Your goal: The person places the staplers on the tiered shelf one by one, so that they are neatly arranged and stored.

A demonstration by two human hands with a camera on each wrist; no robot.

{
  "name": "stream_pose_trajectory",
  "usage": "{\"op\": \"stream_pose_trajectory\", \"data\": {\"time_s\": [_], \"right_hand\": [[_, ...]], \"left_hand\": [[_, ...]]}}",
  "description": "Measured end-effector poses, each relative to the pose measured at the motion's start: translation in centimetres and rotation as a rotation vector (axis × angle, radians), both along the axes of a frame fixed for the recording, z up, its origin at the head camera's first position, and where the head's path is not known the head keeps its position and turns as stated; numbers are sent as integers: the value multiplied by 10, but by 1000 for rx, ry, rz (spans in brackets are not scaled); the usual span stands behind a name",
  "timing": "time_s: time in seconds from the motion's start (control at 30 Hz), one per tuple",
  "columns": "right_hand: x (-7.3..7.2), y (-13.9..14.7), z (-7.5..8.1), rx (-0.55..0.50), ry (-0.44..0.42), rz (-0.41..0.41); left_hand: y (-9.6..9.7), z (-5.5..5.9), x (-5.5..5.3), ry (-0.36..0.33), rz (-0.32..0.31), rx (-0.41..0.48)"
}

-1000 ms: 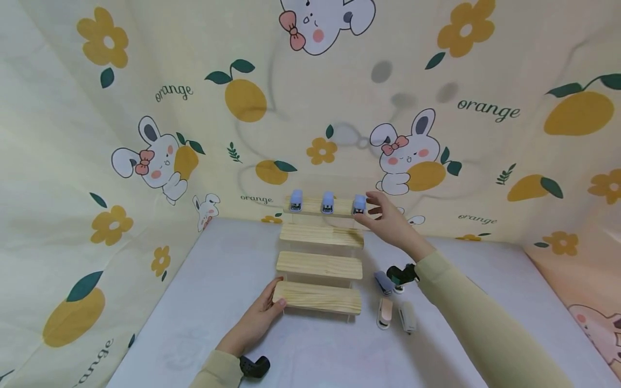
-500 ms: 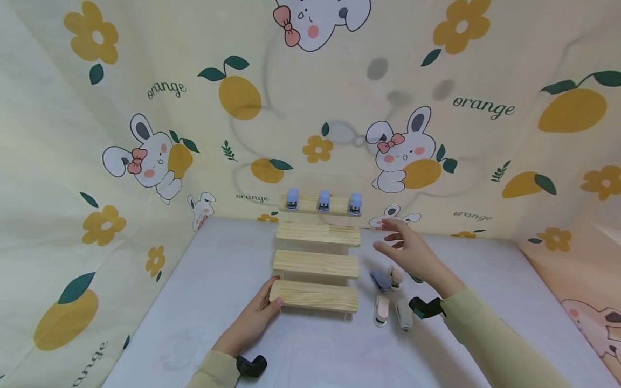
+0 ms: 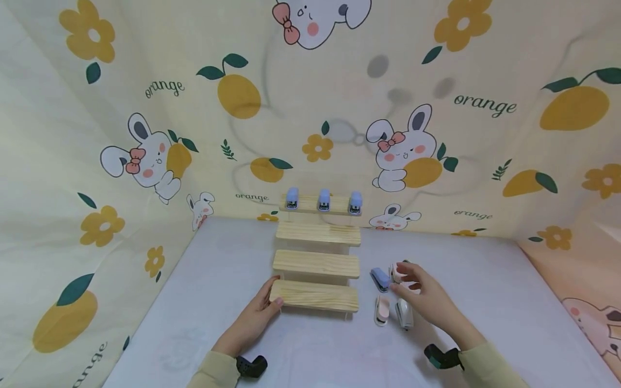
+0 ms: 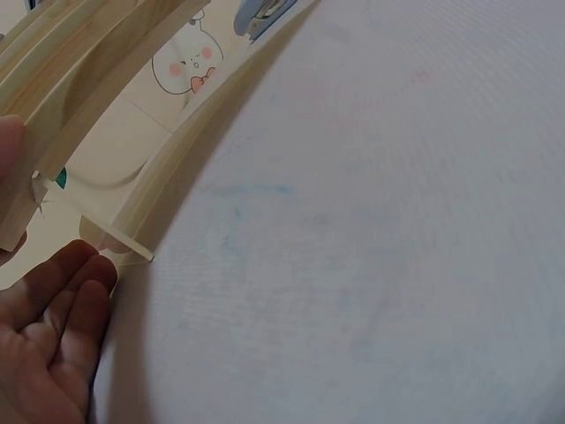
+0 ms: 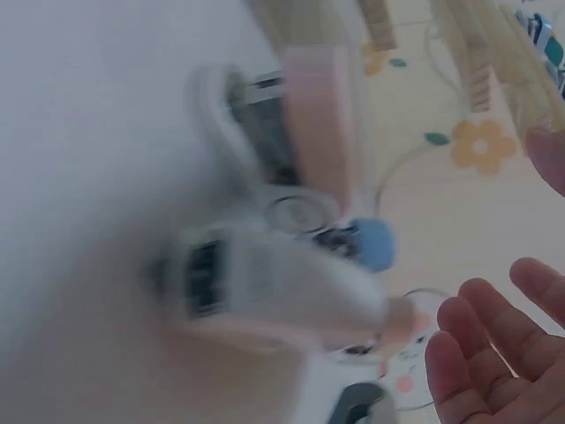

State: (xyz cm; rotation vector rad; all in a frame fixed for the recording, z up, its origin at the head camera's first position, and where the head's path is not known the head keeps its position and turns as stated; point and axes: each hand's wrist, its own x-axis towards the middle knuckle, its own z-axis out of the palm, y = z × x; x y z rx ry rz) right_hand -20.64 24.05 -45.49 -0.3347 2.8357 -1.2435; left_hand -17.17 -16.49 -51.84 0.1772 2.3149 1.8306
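Observation:
A stepped wooden display shelf point(image 3: 315, 264) stands on the table, and my left hand point(image 3: 252, 318) grips the left end of its lowest board. The left wrist view shows some fingers of that hand point(image 4: 62, 309) by the shelf's leg. Three blue staplers point(image 3: 323, 200) stand in a row on the top board. My right hand point(image 3: 427, 296), fingers loosely bent and holding nothing, hovers over loose staplers on the table. Among these are a blue stapler point(image 3: 380, 279), a pink stapler point(image 3: 382, 310) and a white stapler point(image 3: 404, 313). Another pink stapler point(image 3: 394, 273) is partly hidden behind the fingers.
A white cloth covers the table point(image 3: 310, 350). Behind it hangs a printed curtain point(image 3: 271, 140) with rabbits and oranges. In the right wrist view a grey stapler point(image 5: 366, 402) shows at the bottom edge.
My right hand has left the right-hand stapler on the top board and come down and toward me, over the loose staplers. My left hand stays at the lowest board.

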Motion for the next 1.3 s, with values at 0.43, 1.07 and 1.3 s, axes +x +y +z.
{"op": "stream_pose_trajectory", "data": {"time_s": [0.43,1.07,1.3], "right_hand": [[15,8,-41,-6,-254,-80],[17,13,-58,-21,-337,-112],[23,18,-55,-7,-356,-100]], "left_hand": [[0,-4,0,6,7,-22],[-1,-3,0,25,7,-5],[0,-3,0,22,3,9]]}}
